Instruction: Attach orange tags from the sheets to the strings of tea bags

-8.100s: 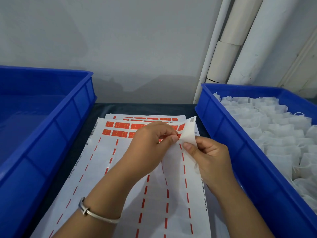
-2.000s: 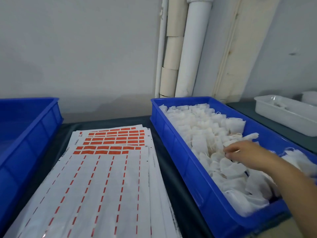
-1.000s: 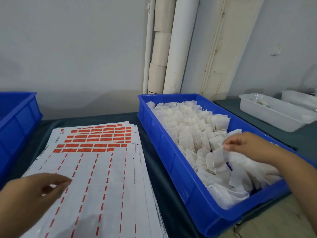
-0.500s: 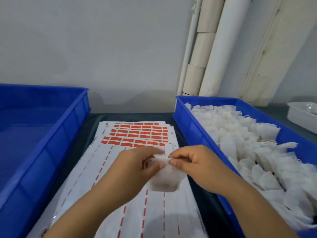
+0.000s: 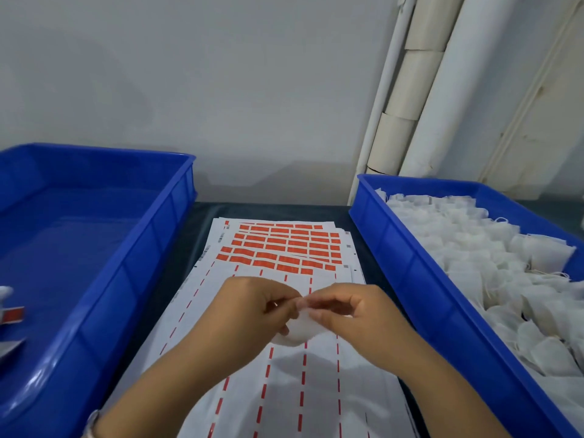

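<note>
A white tea bag (image 5: 298,330) hangs between my two hands above the tag sheets. My left hand (image 5: 252,308) and my right hand (image 5: 354,314) both pinch it at its top edge, fingertips nearly meeting. Its string is too fine to make out. The stack of white sheets (image 5: 284,390) lies between the two bins, with rows of orange tags (image 5: 284,248) left at the far end and red dashed strips nearer me. Many more white tea bags (image 5: 493,267) fill the blue bin (image 5: 410,267) on the right.
A second blue bin (image 5: 132,273) stands on the left, holding a tagged tea bag (image 5: 9,314) at the frame's left edge. White pipes (image 5: 420,90) run up the wall behind the right bin. The table is covered in dark cloth (image 5: 202,222).
My right hand picked a tea bag out of the right bin and brought it over the sheets. My left hand came up to meet it. Both now pinch the bag, slightly lower than before.
</note>
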Demonstrator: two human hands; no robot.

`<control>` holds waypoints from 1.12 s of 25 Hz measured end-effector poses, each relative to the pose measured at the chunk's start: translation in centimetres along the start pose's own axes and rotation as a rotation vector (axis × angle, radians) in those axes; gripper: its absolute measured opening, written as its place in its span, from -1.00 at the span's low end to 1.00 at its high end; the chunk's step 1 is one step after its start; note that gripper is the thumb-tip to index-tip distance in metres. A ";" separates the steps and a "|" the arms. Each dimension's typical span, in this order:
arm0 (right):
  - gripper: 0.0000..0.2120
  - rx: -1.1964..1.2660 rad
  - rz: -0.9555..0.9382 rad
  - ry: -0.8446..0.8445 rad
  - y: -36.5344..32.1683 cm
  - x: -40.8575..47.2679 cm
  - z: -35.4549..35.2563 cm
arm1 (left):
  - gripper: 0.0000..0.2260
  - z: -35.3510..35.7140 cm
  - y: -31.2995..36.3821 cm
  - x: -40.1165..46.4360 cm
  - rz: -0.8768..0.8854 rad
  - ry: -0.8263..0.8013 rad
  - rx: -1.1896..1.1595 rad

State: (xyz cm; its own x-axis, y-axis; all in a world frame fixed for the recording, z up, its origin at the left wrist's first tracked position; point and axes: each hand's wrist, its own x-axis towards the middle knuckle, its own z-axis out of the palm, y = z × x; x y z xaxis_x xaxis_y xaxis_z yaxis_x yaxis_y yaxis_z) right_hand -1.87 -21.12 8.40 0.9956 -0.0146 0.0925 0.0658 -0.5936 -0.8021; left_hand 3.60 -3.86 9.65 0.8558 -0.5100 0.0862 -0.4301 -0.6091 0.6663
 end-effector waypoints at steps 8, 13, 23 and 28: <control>-0.90 0.286 0.160 0.088 0.1 1.8 3.7 | -0.79 -1.3 -0.2 1.1 0.126 0.128 0.254; -0.85 0.306 0.208 0.063 1.2 2.0 4.3 | -0.87 -0.9 -0.6 1.4 0.168 0.298 0.322; -0.91 0.275 0.284 -0.056 1.9 0.7 4.1 | -0.93 -1.0 -2.0 2.0 0.158 0.528 0.093; -0.93 0.530 0.359 -0.189 2.8 -0.4 2.9 | -0.89 -1.3 -3.3 2.5 0.052 0.546 -0.033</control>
State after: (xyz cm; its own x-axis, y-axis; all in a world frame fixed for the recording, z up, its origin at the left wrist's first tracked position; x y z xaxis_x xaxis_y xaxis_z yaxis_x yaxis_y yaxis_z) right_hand -1.89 -20.43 4.41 0.9531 0.0327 -0.3008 -0.2963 -0.1014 -0.9497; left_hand 7.53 -2.34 8.58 0.8622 -0.1443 0.4855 -0.4740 -0.5676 0.6731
